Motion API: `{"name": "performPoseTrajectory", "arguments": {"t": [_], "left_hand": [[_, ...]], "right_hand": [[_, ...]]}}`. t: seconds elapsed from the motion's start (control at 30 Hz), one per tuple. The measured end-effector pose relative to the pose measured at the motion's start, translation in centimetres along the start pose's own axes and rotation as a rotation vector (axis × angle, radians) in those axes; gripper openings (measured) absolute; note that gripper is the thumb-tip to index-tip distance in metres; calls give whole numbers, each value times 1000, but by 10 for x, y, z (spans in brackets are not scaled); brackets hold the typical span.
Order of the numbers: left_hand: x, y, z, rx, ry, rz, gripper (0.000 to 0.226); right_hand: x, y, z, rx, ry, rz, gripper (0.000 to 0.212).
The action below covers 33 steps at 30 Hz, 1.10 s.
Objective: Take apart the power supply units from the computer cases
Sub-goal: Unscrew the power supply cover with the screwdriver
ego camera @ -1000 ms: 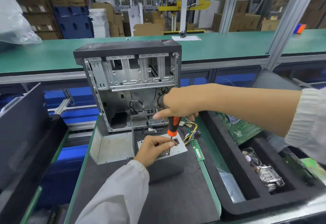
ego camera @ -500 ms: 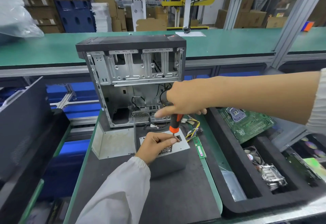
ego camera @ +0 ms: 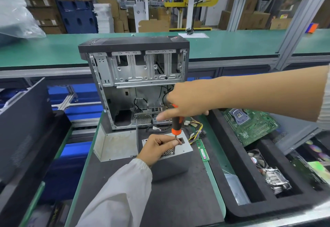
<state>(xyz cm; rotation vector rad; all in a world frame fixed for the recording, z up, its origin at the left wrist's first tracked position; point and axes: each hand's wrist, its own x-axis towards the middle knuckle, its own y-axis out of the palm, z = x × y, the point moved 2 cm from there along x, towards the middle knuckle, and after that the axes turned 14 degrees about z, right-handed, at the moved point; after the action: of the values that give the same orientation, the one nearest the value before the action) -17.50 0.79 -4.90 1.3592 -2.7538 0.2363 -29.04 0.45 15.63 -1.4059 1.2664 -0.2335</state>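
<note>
A grey power supply unit [ego camera: 178, 162] stands on the dark mat in front of the open computer case [ego camera: 135, 69]. Its coloured cable bundle [ego camera: 196, 132] trails to the right. My right hand [ego camera: 185, 101] grips the handle of an orange and black screwdriver [ego camera: 176, 125], index finger stretched out, with the tip pointing down onto the unit's top plate. My left hand [ego camera: 157, 146] rests on the top of the unit, and its fingers pinch the screwdriver's shaft near the tip.
A bent metal cover [ego camera: 116, 146] lies left of the unit. A RAM stick [ego camera: 202, 151] lies to its right. A black foam tray [ego camera: 237, 157] at right holds a motherboard [ego camera: 250, 125], fan and heatsink. A dark case panel [ego camera: 21, 128] stands at left. A green conveyor [ego camera: 53, 48] runs behind.
Both hands and the screwdriver stay on the power supply's top plate. The view has shifted slightly; nothing was taken hold of or let go.
</note>
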Motion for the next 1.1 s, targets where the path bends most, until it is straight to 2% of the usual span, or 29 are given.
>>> {"name": "performPoseTrajectory", "arguments": {"t": [0.03,0.1,0.23,0.3,0.37,0.43,0.47,0.53,0.6,0.67,0.7,0.77,0.8,0.83,0.9,0.97,1.0,1.07,1.1], "left_hand": [[0,0,0,4,-5,2,15],[1,0,0,2,-8,11,15],[-1,-1,-2,-47,-8,29,18],[-1,-1,-2,-38,-6,33,18],[-1,-1,-2,-10,-3,37,16],[-1,-1,-2,9,-6,28,13],[-1,-1,-1,14,-8,23,12],[-1,0,0,10,-13,25,11],[-1,0,0,-7,-16,26,11],[0,0,-2,-35,-18,26,14],[0,-1,-3,-53,-15,32,19],[-1,-1,-5,-72,-9,56,34],[-2,0,-6,-65,-13,68,39],[-2,0,-6,-50,-18,71,41],[-2,0,-6,-31,-14,55,37],[-2,0,-5,-17,-17,36,23],[-1,0,-5,-11,-20,31,18],[-1,0,-3,-6,-13,32,13],[-1,0,-2,-8,-12,36,13]], "right_hand": [[2,0,2,-108,24,2,62],[5,1,6,-286,-55,-32,39],[-1,2,7,-344,-232,27,23],[1,5,7,-404,-297,-14,32],[0,3,5,-191,-297,-44,33],[2,-1,1,116,-144,42,57],[3,-3,1,184,-47,119,69],[8,-2,3,174,23,205,73],[11,-3,6,26,-49,184,57],[8,-3,9,-206,-194,99,29],[3,-2,11,-360,-254,59,21],[-2,3,13,-709,-371,-84,32],[-1,4,14,-795,-419,-140,36],[-1,3,13,-773,-423,-160,36],[0,-3,12,-408,-313,-111,38],[5,-11,11,-40,-112,54,66],[9,-11,11,65,-34,142,71],[15,-11,12,83,16,255,65],[16,-11,13,32,-1,251,56]]}}
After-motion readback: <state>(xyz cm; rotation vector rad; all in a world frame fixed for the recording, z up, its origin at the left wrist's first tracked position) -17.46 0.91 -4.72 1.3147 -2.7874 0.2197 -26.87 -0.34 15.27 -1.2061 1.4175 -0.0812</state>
